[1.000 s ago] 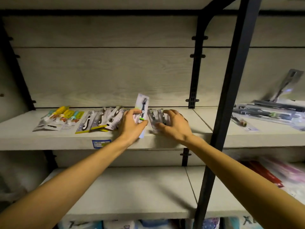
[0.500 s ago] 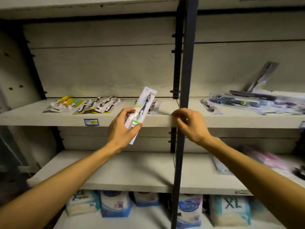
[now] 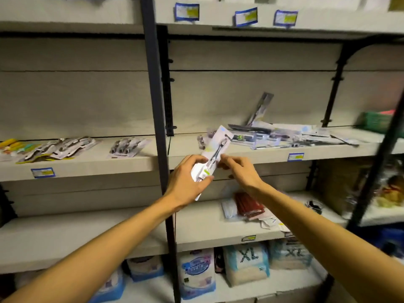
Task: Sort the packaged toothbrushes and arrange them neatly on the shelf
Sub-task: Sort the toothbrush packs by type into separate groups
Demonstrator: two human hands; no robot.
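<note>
My left hand (image 3: 188, 178) grips a white packaged toothbrush (image 3: 215, 149) with a dark brush and a green tag, held tilted in front of the middle shelf (image 3: 240, 157). My right hand (image 3: 238, 169) pinches the pack's right edge near its middle. On the left bay lie sorted rows: yellow and teal packs (image 3: 15, 145), grey packs (image 3: 61, 147) and a small grey group (image 3: 129, 146). An unsorted heap of packaged toothbrushes (image 3: 279, 136) lies on the right bay, one pack (image 3: 261, 108) leaning on the back wall.
A black upright post (image 3: 156, 119) divides the bays right beside my left hand. A second black post (image 3: 378, 160) slants at the right. The shelf below holds a red packet (image 3: 249, 204) and white packs. XL bags (image 3: 244, 263) fill the bottom shelf.
The view has swung right to the right bay. My left hand carried the white pack across the post, and my right hand left the post and took hold of the pack's edge.
</note>
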